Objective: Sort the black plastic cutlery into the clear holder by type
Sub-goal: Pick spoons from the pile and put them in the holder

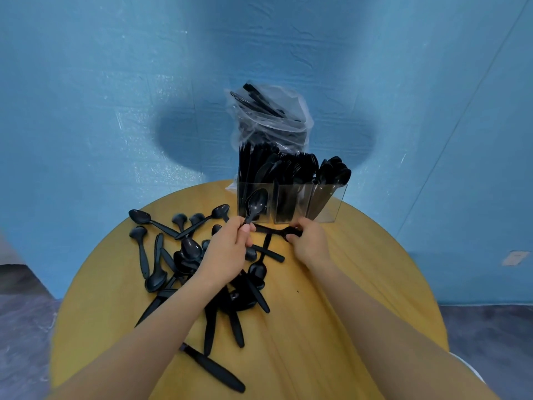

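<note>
Both hands busy: left hand point(227, 249) pinches upright spoon point(255, 204) by handle; right hand point(308, 241) is curled on second spoon point(275, 231) lying flat on yellow table point(331, 298). Loose cutlery pile point(178, 255) is scattered left of hands. Beyond, clear holder point(291, 202) is seen nearly full, spoons apparently in right compartment. Behind, plastic bag point(268, 116) with more cutlery. Step judged: spoon gathering; next, carrying to spoon compartment is needed. No writing readable.

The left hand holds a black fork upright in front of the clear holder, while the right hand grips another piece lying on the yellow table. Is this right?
Not quite. In the head view the left hand holds a black spoon, not a fork, upright in front of the clear holder. The rest stands: the right hand grips another black piece low over the yellow table.
</note>
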Demonstrator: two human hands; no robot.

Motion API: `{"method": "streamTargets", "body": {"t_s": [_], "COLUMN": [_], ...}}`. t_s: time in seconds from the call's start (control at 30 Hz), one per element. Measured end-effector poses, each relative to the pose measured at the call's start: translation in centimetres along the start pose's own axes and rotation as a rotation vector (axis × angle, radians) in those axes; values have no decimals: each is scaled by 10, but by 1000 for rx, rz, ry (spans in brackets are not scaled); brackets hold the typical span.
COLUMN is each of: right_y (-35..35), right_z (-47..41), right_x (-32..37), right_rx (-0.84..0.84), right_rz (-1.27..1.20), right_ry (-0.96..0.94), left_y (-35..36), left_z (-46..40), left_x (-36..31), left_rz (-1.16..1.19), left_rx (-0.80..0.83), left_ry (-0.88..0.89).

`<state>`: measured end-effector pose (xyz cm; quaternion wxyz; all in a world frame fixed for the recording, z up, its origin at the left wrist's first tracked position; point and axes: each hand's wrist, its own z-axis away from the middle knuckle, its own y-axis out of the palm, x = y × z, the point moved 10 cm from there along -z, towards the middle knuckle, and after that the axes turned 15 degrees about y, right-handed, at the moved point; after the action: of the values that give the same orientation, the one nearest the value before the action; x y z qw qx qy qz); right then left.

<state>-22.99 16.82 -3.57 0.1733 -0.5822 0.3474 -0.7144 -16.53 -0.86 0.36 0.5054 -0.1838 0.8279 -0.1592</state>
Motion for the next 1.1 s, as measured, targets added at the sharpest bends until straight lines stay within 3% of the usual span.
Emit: {"method": "streamTargets", "body": {"t_s": [0.27,0.37,0.47,0.63,0.8,0.93,1.1], "right_y": [-87,-115,-117,-131,-114,-95,-66], "right_z": [44,72,93,109,121,127,149], "right_x": [9,31,56,71,77,72,80], "right_rx": [-186,-134,-50,-67,26,-82,-126], "right_rz": [-282,-330,-337,-410,-511,-526,-446], "right_ry": [-220,-367,-463,-497,-450,-379,-392], "left_y": [-7,-7,14,0,-13,-8,-18], "left_z": [-5,-7,1,15,34,58,77], "left_x": [-18,-35,-46,-52,-60,-67,-70], "left_rz": [-107,-148,-76,-67,-44,213,233], "left_rx": [-19,-33,60,13,15,-9,-11], "left_ry": [42,71,60,31,12,-15,4]}}
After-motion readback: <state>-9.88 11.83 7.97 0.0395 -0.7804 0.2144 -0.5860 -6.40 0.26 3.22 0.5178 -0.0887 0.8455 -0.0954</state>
